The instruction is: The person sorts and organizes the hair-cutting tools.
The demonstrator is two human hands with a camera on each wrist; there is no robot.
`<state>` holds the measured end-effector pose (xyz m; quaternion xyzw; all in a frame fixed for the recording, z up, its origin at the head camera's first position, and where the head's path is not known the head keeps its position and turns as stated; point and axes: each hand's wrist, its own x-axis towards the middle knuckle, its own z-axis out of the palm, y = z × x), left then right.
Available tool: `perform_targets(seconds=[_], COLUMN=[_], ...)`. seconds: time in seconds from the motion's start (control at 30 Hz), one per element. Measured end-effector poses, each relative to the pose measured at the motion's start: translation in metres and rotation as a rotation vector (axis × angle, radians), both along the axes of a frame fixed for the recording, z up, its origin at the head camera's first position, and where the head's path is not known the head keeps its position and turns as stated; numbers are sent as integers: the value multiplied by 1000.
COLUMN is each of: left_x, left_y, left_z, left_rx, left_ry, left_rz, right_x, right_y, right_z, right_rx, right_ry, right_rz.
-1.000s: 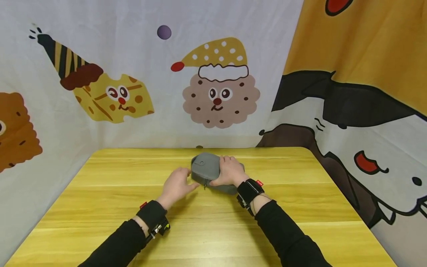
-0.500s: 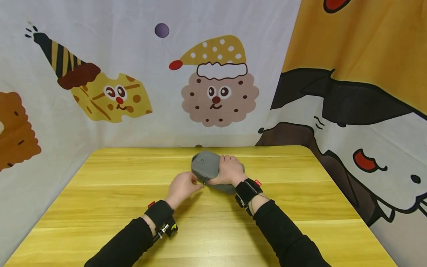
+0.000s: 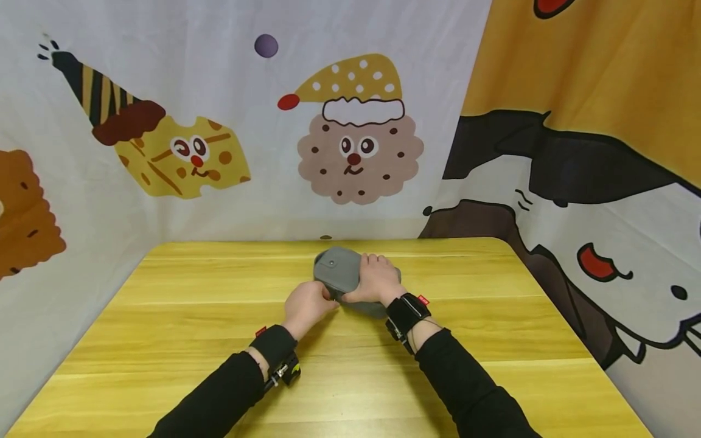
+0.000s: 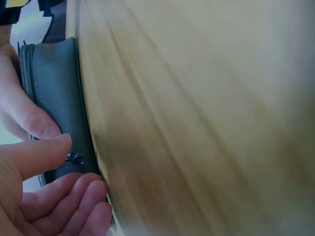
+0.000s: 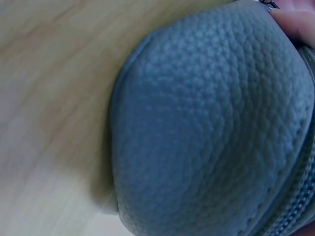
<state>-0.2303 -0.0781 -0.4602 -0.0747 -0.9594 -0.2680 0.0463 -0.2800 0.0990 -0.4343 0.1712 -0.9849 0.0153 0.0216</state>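
Note:
A grey pebbled-leather zip pouch (image 3: pixel 338 271) lies near the far edge of the table, a small snap tab on its top. My right hand (image 3: pixel 376 280) grips it across the top, with the thumb down the near side. At the pouch's left front corner is my left hand (image 3: pixel 308 304), thumb and curled fingers around the small metal zipper pull (image 4: pixel 75 158). The left wrist view shows the pull between thumb and fingers; exact contact is hard to make out. Close up in the right wrist view are the pouch's rounded end and zipper teeth (image 5: pixel 295 206).
The wood-grain table (image 3: pixel 181 340) extends around both arms. A cartoon-printed curtain (image 3: pixel 263 152) hangs behind it and along the sides. Each wrist wears a black strap (image 3: pixel 274 347) with a small camera.
My left hand has moved right to the pouch's corner, and its spread thumb and fingers have drawn together around the zipper pull. The right hand and pouch stay in place.

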Motion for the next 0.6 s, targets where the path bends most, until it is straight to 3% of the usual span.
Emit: perform_targets(seconds=[0.37,0.6], left_x=[-9,-8], left_y=[-5,-9], left_z=[0,1], left_rx=[-18,67], left_ry=[39,23], left_rz=[-11,-11], right_x=[-4,-3], right_y=[-1,-1], right_z=[-2,0], right_rx=[-4,-19], right_ry=[-15,-24], right_rz=[-13,-13])
